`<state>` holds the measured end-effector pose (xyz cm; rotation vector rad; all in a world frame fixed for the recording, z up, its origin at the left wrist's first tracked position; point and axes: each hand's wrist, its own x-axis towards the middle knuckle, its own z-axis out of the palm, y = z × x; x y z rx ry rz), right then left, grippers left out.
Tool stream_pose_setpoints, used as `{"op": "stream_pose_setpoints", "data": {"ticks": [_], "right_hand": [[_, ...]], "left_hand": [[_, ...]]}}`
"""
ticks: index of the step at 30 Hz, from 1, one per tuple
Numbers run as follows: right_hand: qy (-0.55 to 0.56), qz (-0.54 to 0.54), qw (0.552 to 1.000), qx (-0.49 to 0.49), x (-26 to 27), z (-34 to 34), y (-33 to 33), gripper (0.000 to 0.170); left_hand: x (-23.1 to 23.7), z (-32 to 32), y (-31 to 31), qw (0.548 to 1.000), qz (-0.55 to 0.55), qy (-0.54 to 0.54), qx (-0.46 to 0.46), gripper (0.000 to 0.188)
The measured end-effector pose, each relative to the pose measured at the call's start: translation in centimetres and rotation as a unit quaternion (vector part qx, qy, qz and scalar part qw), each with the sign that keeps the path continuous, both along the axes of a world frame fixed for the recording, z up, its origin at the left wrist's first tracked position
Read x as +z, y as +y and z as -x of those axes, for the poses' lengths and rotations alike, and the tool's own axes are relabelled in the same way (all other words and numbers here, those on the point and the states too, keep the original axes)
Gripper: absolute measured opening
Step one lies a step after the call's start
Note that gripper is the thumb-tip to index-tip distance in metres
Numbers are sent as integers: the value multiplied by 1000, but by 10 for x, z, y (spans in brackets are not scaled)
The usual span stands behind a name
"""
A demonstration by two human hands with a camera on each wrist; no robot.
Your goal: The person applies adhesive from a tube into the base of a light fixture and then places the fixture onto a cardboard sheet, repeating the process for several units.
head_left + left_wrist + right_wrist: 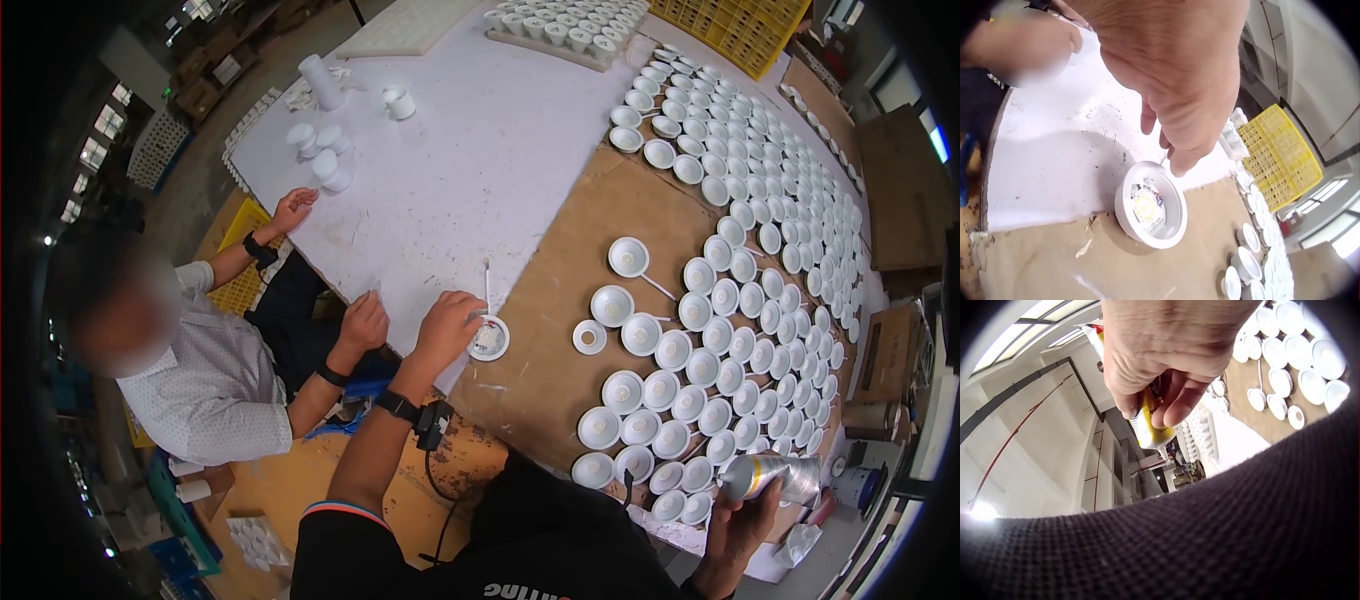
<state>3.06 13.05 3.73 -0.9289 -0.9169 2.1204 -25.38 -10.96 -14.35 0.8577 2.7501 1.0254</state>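
My left hand [450, 325] hovers at the far rim of a white lamp cup [488, 338], its bent fingertips beside the thin white lead [487, 280] that sticks out from the cup. Inside that cup, in the left wrist view, lies a round LED board [1147, 206] with yellow dots. Whether the fingertips pinch the lead, I cannot tell. Off at the lower right, my right hand [745, 520] grips a silver, white and yellow squeeze tube [790, 478]. The tube's pointed nozzle [1163, 453] shows in the right wrist view.
Many white lamp cups [700, 365] fill the brown cardboard [545, 370] on the right. A flat white ring [589, 337] lies beside them. Another person [230, 380] sits at the left edge, near several white stacked pieces [325, 150]. A yellow crate [735, 30] stands at the back.
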Motion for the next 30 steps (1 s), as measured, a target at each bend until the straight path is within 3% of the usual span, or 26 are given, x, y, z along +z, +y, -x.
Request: {"op": "stream_pose_setpoints", "data": {"ticks": [4,10,24,30], "right_hand": [[-2,-1,1000,-1,0,0,0,34],[3,2,1000,10,-1,-1,0,34],[-18,0,1000,-1,-5,0,2,35],[28,-17,996,85,9,3,3,32]], "left_hand": [[-3,6,6,991,60,42,-111,18],[-6,7,11,977,142,58,-150,17],[-19,27,16,969,99,31,-225,9],[-18,31,18,964,123,11,-238,11]]}}
